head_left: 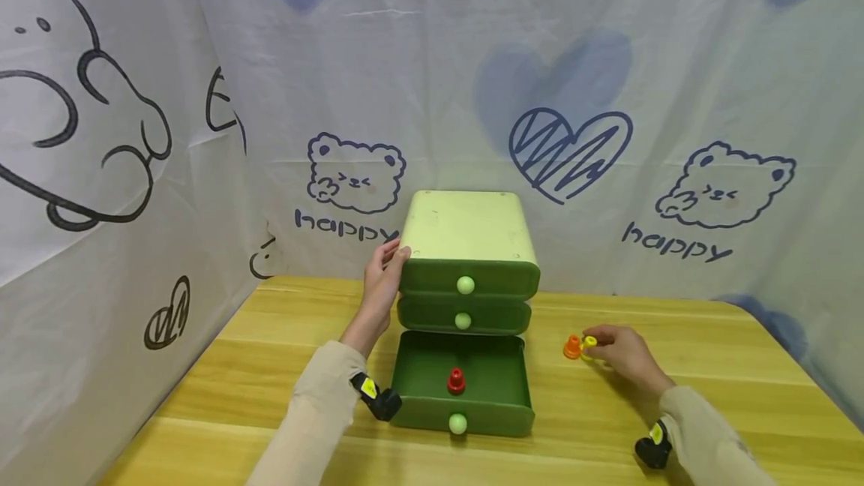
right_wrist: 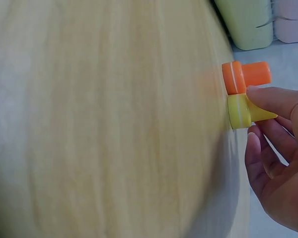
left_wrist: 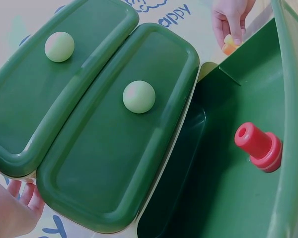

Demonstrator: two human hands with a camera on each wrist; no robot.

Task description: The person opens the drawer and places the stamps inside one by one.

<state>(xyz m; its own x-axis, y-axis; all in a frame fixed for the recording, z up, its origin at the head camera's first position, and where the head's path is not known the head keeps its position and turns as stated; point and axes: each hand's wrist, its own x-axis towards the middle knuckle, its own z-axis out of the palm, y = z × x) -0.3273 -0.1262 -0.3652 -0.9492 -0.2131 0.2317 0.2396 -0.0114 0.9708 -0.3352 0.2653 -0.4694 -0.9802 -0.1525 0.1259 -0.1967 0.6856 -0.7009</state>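
Note:
A small cabinet [head_left: 466,227] with a pale green top has three dark green drawers with round pale knobs. The bottom drawer [head_left: 502,381] is pulled out, and a red peg [head_left: 456,380] stands inside it, also seen as the red peg [left_wrist: 258,147] in the left wrist view. My left hand [head_left: 383,276] rests with straight fingers against the cabinet's upper left side. My right hand [head_left: 624,355] is on the table to the right and pinches a yellow peg [right_wrist: 241,110]. An orange peg [right_wrist: 243,76] stands touching the yellow one.
The two upper drawers [left_wrist: 114,148] are closed. The wooden table [head_left: 709,388] is fenced by a white printed cloth [head_left: 135,171] at the back and left. The table's right corner lies just beyond my right hand.

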